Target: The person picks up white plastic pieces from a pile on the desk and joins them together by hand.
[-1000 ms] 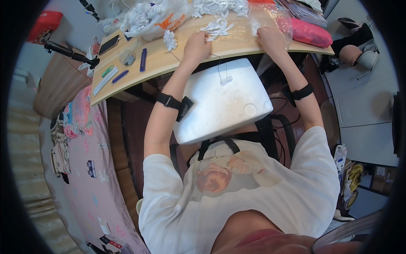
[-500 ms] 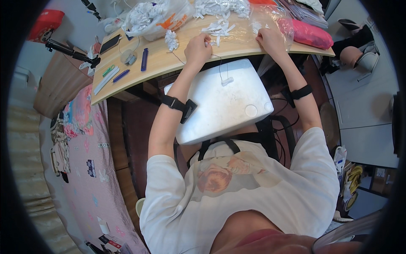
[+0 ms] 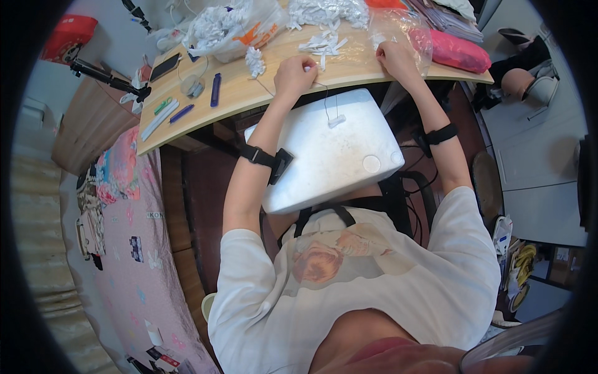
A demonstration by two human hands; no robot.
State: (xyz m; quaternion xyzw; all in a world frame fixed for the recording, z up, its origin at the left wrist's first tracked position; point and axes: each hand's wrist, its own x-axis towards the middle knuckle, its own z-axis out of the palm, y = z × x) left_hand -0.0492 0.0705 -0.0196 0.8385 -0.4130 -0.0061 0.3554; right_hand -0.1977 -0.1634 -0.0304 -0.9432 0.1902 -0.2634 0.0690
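My left hand [image 3: 295, 77] is above the table's front edge, thumb and forefinger pinched round something small and pale that I cannot make out. A thin dark thread [image 3: 326, 103] passes by this hand. One end leads to a bunch of white strips [image 3: 254, 62] left of the hand; the other hangs to a small whitish piece [image 3: 336, 121] on the white foam box [image 3: 324, 162] over my lap. My right hand [image 3: 397, 60], fingers closed, is beside a clear plastic bag [image 3: 422, 43]; whatever its fingertips hold is too small to tell. Loose white strips [image 3: 323, 43] lie between the hands.
A carrier bag full of white strips [image 3: 227, 31] stands at the back of the wooden table [image 3: 249, 103]. To the left are a phone [image 3: 165, 67], a dark blue marker [image 3: 215, 90], a pen [image 3: 181, 113] and a small clear container [image 3: 192, 86]. A pink bundle [image 3: 458, 51] lies at the right.
My left hand has shifted slightly, its fingers more curled together now. The right hand has moved barely, still closed beside the clear bag. The whole view has shifted a little.
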